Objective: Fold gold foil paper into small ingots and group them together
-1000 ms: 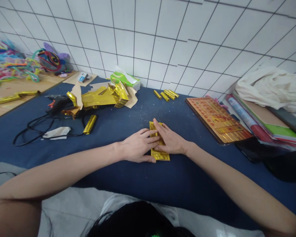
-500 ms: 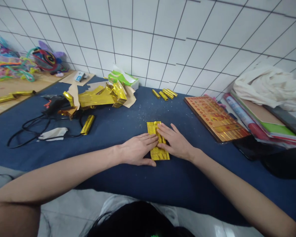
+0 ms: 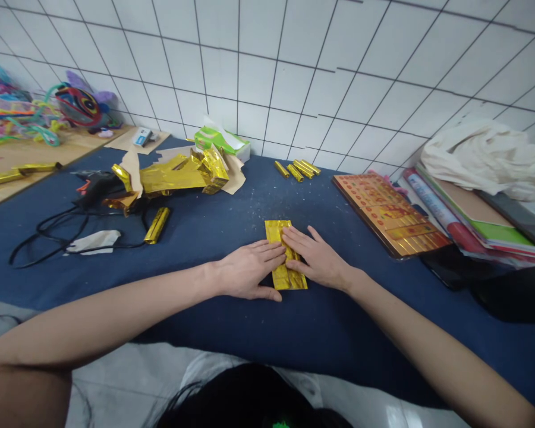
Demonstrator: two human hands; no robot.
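Observation:
A wrinkled rectangle of gold foil paper [image 3: 289, 279] lies flat on the blue cloth in front of me. My left hand [image 3: 252, 270] rests palm down, its fingertips on the left part of the foil and its thumb stretched out on the cloth. From the other side my right hand [image 3: 318, 258] lies across the foil's right part, fingers extended and thumb lifted away. Both hands are open, and their fingertips nearly meet over the middle of the sheet. What lies under the fingers is hidden.
Several short gold rolls [image 3: 295, 172] lie near the wall. Another gold roll [image 3: 157, 226] sits left, beside a black glue gun [image 3: 98, 189] with its cord. Torn gold foil [image 3: 176, 175] lies by a green tissue box [image 3: 218, 141]. An orange patterned board [image 3: 390, 217] is at right.
My right hand has shifted very slightly left on the foil. My left hand stays almost where it was, and the foil has hardly moved.

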